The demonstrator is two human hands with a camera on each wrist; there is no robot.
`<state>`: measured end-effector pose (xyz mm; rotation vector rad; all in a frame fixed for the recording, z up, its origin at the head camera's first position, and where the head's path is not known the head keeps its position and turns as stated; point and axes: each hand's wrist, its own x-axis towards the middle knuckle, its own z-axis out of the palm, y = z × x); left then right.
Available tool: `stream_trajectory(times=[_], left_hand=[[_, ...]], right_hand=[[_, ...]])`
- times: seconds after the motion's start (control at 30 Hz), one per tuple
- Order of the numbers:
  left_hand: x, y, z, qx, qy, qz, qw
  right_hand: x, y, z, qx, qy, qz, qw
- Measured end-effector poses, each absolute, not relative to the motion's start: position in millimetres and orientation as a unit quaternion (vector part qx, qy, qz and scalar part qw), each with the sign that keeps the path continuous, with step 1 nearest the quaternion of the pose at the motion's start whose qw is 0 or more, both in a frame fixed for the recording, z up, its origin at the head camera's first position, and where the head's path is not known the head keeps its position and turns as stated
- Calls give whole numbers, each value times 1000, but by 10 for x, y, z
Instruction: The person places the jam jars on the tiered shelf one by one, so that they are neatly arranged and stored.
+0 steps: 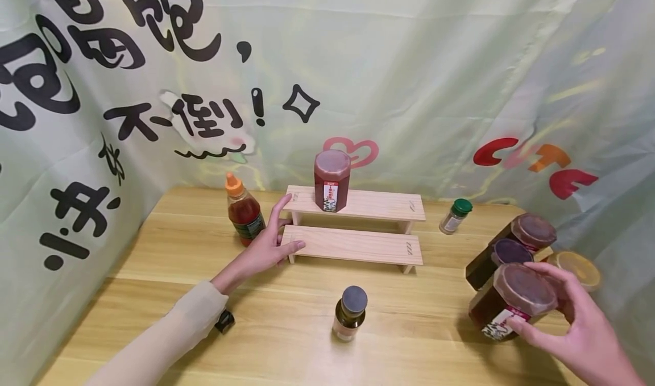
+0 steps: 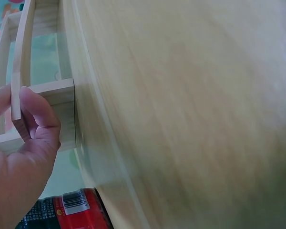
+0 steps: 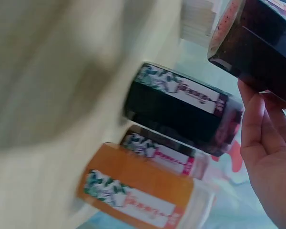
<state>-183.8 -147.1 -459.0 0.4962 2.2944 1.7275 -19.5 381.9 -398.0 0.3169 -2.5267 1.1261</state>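
Note:
At the left end of a two-step wooden shelf rack (image 1: 353,243), my left hand (image 1: 263,248) grips the lower board, with the thumb on its top. The left wrist view shows thumb and fingers either side of the board's end (image 2: 20,102). A dark red jar (image 1: 330,184) with a white label stands on the upper step. On the right, my right hand (image 1: 580,318) holds a similar dark jar (image 1: 493,303) between thumb and fingers. In the right wrist view this jar (image 3: 260,47) is tilted and raised off the table, above the other jars.
Behind the held jar stand a dark jar (image 1: 532,229), a purple-lidded jar (image 1: 512,252) and an orange jar (image 1: 575,269). A sauce bottle (image 1: 244,210) is beside my left hand. A green-capped shaker (image 1: 455,215), a grey-capped bottle (image 1: 349,315) and a small black object (image 1: 225,321) are also on the table.

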Motion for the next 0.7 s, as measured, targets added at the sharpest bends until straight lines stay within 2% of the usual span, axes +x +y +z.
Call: stream_trajectory(times=[0.4, 0.7], left_hand=[[-1835, -1471, -4592, 163, 788, 582, 119], [-1857, -1482, -4597, 172, 780, 589, 121]], right_hand=[[-409, 3647, -3706, 107, -891, 403, 177], [-619, 3372, -3533, 144, -878, 420, 178]])
